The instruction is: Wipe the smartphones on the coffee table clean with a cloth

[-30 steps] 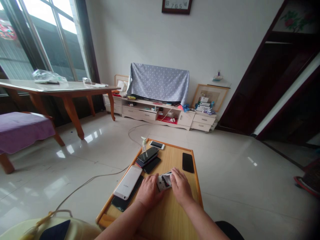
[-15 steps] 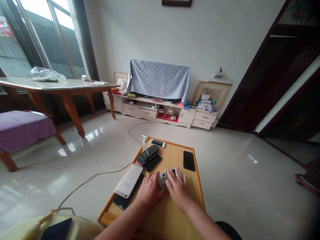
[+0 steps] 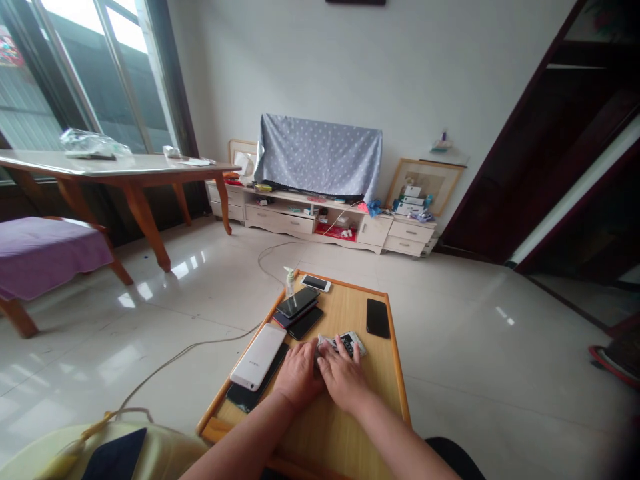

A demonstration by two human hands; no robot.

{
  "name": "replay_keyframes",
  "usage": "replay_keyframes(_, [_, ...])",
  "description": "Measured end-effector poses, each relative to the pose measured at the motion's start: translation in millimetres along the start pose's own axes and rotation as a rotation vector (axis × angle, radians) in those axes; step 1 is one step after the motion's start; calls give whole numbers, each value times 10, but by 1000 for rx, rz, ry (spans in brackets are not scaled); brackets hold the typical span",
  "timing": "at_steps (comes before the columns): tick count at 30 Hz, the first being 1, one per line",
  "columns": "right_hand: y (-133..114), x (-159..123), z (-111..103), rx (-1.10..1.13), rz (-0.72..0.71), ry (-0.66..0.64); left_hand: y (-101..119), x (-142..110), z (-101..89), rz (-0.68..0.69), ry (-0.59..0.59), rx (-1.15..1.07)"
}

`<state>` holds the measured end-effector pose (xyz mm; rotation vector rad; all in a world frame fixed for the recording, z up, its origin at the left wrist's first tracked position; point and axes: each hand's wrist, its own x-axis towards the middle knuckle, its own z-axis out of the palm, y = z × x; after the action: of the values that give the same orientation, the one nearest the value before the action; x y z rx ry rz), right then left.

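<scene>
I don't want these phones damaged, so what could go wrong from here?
The white phone lies on a black one near the left edge of the table; a bump from the left hand might slide it off. The pump bottle stands close to the stacked phones; knocked over, it might leak onto them. The half-covered phone under the right hand could skid if pushed.

Spotted cloth (image 3: pixel 320 157) (grey-blue), pale cabinet (image 3: pixel 280 221)
</scene>
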<state>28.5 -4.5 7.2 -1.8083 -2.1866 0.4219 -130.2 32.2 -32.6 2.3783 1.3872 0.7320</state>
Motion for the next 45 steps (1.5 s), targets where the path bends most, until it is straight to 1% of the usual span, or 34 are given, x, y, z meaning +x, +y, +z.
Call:
replay_keyframes(2, [-23, 76, 12, -7, 8, 2, 6, -4, 4, 8, 9, -9])
replay_keyframes(4, [-38, 56, 10, -12, -2, 1, 0, -9, 7, 1, 12, -4])
replay_keyframes(9, [10, -218, -52, -16, -68, -25, -44, -16, 15, -31, -13, 16])
replay_keyframes(11, [25, -262, -72, -20, -66, -26, -46, -13, 15, -29, -30, 14])
replay_keyframes(13, [14, -221, -75, -27, -50, -21, -30, -11, 12, -37, -34, 20])
replay_keyframes(18, [-80, 3, -19, -15, -22, -22, 23, -12, -3, -20, -5, 36])
replay_keyframes(22, [-67, -51, 35, 3, -45, -19, 31, -12, -10, -21, -8, 44])
replay_keyframes(25, [66, -119, 0, -20, -60, -15, 46, -5, -11, -36, -18, 45])
replay_keyframes(27, [203, -90, -75, -61, -9, 5, 69, 0, -18, -44, -14, 40])
replay_keyframes(30, [382, 39, -187, -113, 177, 41, 112, 3, -41, -48, -1, 41])
replay_keyframes(32, [408, 115, -193, -133, 270, 56, 132, 4, -64, -50, 1, 47])
replay_keyframes(33, [384, 135, -167, -139, 275, 56, 139, 6, -77, -51, 0, 51])
replay_keyframes(34, [340, 142, -126, -140, 249, 55, 143, 10, -89, -47, -3, 54])
replay_keyframes(37, [183, 115, 16, -122, 79, 56, 150, 24, -123, -28, -28, 58])
replay_keyframes(39, [159, 107, 49, -111, 20, 61, 160, 34, -145, -20, -44, 65])
replay_keyframes(41, [241, 135, 7, -124, 71, 63, 181, 42, -171, -21, -55, 82])
replay_keyframes(45, [522, 237, -134, -187, 273, 46, 248, 50, -241, -19, -93, 117])
